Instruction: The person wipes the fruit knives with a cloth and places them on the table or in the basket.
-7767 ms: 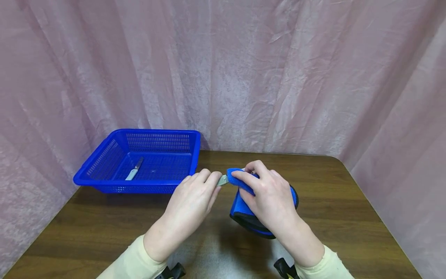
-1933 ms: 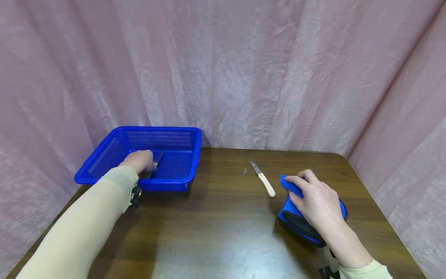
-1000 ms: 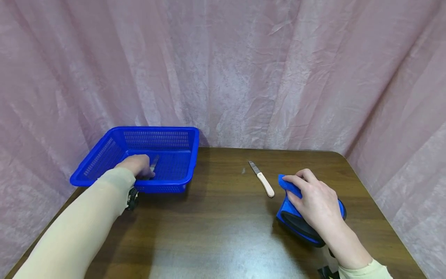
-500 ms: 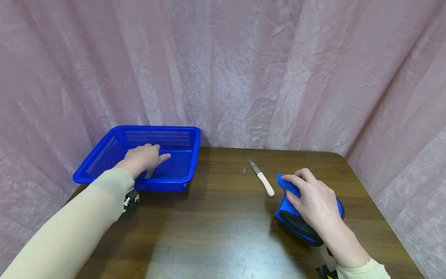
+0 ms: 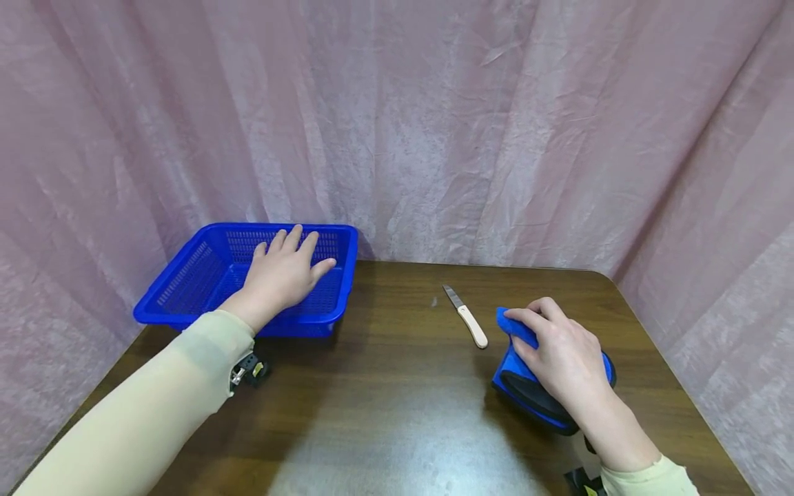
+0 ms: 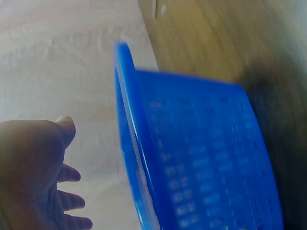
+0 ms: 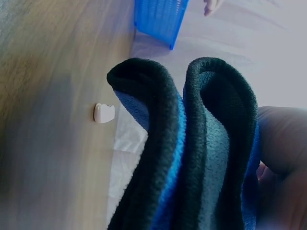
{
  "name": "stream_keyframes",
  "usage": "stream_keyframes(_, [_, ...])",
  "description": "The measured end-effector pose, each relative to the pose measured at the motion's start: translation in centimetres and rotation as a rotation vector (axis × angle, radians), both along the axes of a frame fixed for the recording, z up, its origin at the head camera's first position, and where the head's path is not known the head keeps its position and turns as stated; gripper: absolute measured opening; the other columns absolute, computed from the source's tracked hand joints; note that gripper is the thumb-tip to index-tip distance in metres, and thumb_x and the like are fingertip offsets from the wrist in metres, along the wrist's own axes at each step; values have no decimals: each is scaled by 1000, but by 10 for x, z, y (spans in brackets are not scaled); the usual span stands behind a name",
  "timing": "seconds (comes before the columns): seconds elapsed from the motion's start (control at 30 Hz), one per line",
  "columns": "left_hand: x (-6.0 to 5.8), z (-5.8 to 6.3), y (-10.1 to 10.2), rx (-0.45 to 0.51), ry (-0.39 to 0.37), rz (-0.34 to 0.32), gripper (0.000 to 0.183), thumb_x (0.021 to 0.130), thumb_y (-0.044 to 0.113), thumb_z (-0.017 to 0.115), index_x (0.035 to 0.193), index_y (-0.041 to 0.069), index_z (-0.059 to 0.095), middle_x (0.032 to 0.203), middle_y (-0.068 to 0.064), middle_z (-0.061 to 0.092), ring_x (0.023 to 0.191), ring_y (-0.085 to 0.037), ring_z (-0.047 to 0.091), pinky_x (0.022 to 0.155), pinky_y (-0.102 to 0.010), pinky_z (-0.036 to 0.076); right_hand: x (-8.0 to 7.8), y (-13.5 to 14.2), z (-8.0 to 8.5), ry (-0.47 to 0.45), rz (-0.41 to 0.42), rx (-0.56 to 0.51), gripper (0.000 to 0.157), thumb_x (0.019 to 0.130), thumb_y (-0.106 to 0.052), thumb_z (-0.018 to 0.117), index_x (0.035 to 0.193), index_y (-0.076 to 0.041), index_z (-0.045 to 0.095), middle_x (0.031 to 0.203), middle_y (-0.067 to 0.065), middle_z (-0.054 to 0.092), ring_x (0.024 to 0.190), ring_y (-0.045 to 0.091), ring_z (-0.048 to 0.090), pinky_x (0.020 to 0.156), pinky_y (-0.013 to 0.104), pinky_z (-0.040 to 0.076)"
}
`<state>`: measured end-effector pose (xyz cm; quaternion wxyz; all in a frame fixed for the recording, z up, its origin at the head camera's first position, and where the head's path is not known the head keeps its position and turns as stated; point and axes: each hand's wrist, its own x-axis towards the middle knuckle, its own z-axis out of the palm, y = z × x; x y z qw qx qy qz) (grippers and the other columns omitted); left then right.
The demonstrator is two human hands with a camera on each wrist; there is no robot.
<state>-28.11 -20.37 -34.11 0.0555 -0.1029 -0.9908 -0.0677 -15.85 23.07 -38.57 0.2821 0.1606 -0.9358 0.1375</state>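
My left hand (image 5: 279, 279) hovers above the blue plastic basket (image 5: 350, 282), its fingers spread and nothing held. In the left wrist view that hand (image 6: 33, 172) is beside the basket wall (image 6: 201, 143), apart from it. The knives in the basket are hidden behind my hand and arm. At the right, my right hand (image 5: 561, 351) grips a folded blue cloth pouch-like piece with black edging (image 5: 527, 396); its exact kind is unclear. The right wrist view shows its two black-edged folds (image 7: 220, 139) close up. A small knife with a white handle (image 5: 473, 327) lies on the table, left of the cloth.
The basket stands at the back left of the brown wooden table (image 5: 384, 386), against a pink curtain (image 5: 422, 138). A small pale mark (image 5: 434, 302) is on the tabletop beside the knife blade.
Earlier both hands met at the cloth over a knife's handle. Later my left hand reached into the basket with a knife, let it go, and has risen with fingers spread. My right hand stayed.
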Motion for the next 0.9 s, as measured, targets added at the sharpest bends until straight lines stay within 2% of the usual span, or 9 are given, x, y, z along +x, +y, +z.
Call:
stream_keyframes(0.4, [19, -1, 42, -36, 35, -92, 77, 115, 61, 43, 173, 11, 34, 179, -25, 24, 165, -50, 17, 127, -75, 16, 0, 8, 1, -14, -28, -1, 39, 85, -9, 92, 121, -20, 83, 112, 4, 67, 68, 28, 66, 56, 50, 53])
stream_keyframes(0.67, [32, -11, 70, -68, 122, -166, 75, 114, 62, 48, 170, 12, 43, 176, -23, 33, 163, -48, 26, 125, -73, 25, 1, 14, -2, -6, -39, -9, 38, 85, -9, 91, 120, -20, 84, 111, 4, 67, 67, 26, 65, 56, 49, 53])
stream_keyframes(0.9, [42, -23, 96, -118, 224, -242, 70, 113, 60, 53, 163, 11, 53, 163, -23, 51, 155, -47, 43, 121, -71, 34, 1, 20, -4, -5, -41, -8, 37, 85, -9, 91, 119, -20, 83, 110, 4, 67, 66, 25, 66, 55, 48, 52])
